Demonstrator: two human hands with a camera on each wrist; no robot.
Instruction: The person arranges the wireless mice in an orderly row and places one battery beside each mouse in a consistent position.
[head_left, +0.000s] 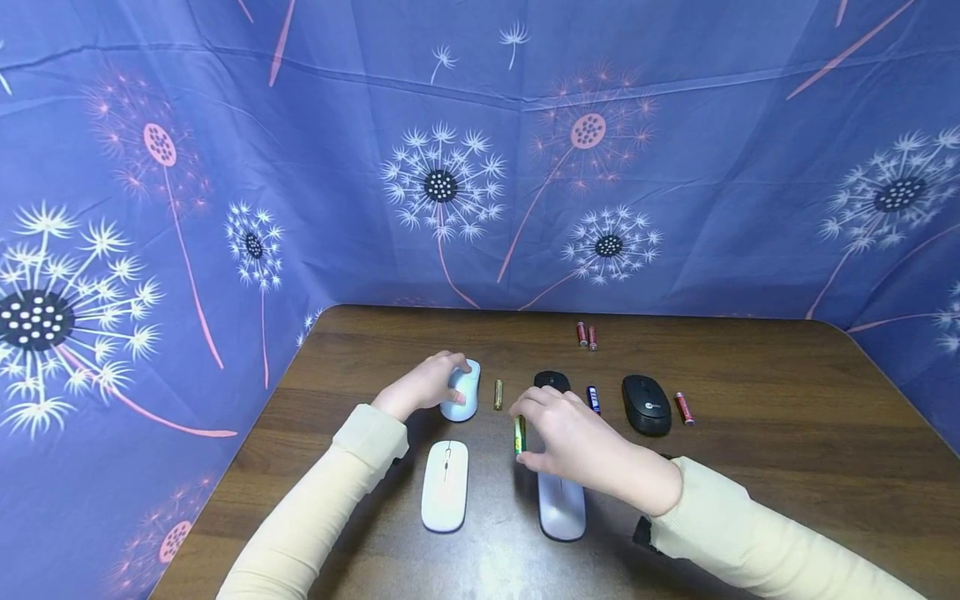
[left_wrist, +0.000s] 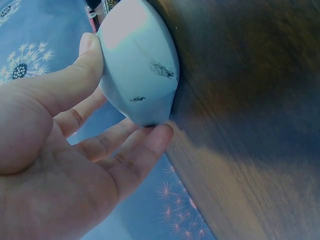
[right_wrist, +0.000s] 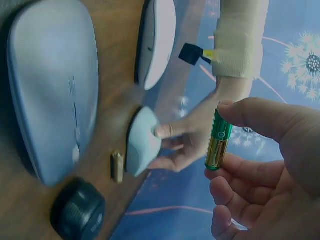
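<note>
My left hand grips a light blue computer mouse on the table, thumb at one side and fingers at the other. Dark scuffs mark the mouse's shell in the left wrist view. Held by its ends between thumb and fingertips of my right hand is a green and gold battery. That hand is raised over a silver-grey mouse and partly covers it in the head view. A gold battery lies just right of the light blue mouse.
Nearest the front left lies a white mouse. A small black mouse sits behind my right hand, with a blue battery beside it. Farther right are a larger black mouse and a red battery. Two red batteries lie toward the back.
</note>
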